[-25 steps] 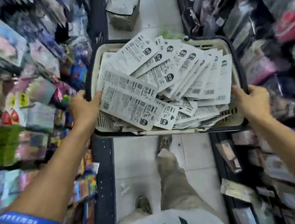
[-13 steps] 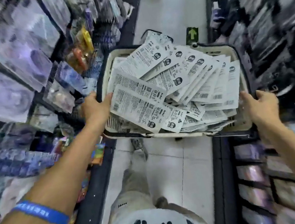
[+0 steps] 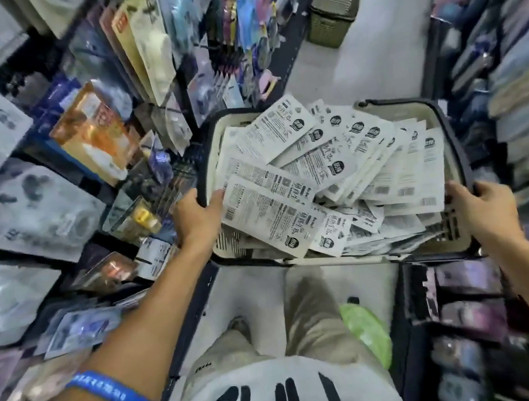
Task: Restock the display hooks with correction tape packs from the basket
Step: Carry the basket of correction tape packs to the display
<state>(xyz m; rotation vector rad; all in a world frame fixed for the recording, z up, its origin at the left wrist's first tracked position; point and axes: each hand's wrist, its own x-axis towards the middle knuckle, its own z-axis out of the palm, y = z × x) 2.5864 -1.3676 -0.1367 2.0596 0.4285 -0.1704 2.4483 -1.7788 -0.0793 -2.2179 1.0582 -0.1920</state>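
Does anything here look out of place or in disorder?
Mostly the basket load: the correction tape packs lie loose, fanned at mixed angles, some over the far rim. A green bag-like thing lies on the aisle floor.

Right shelves (image 3: 523,68) blurring beyond reading; packs (image 3: 337,169) covering basket (image 3: 443,127) floor; left grip (image 3: 196,218) fingertips hiding behind rim.

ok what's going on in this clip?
A person stands in a shop aisle carrying a cream basket full of white correction tape packs. The left hand grips the basket's left rim and the right hand grips its right rim. The packs lie in a loose pile, printed backs up. No pack is in either hand. Hanging goods line both sides of the aisle.
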